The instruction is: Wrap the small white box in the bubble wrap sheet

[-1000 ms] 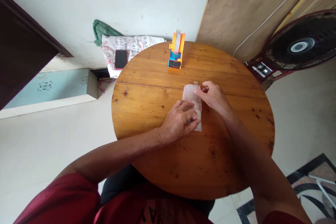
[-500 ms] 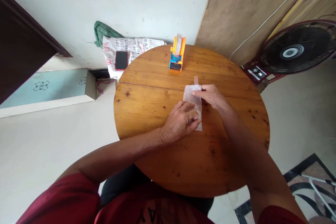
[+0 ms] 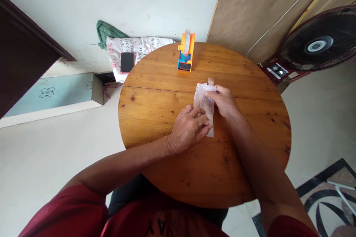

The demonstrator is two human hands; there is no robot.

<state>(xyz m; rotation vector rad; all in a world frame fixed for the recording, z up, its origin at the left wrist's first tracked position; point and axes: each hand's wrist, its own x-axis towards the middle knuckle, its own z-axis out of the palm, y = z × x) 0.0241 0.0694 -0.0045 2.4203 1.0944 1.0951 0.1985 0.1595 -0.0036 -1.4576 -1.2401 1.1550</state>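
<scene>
A strip of bubble wrap (image 3: 204, 100) lies on the round wooden table in front of me, its far end slightly raised. My right hand (image 3: 224, 100) pinches the far right corner between thumb and fingers. A short piece of clear tape (image 3: 210, 81) sticks out past that far edge. My left hand (image 3: 191, 124) rests on the near part of the wrap with its fingers curled and pressed onto it; the fingertips are partly hidden. Whether anything is inside the wrap, I cannot tell.
An orange and blue tape dispenser (image 3: 185, 52) stands on the far side of the wooden table (image 3: 150, 111). Beyond the left edge, a phone (image 3: 127, 62) lies on a printed white sack (image 3: 114, 55). A fan (image 3: 319, 44) is at the right.
My right hand has lifted the far right corner of the bubble wrap a little, and the tape with it. The left hand stays nearly in place. The view has shifted slightly.
</scene>
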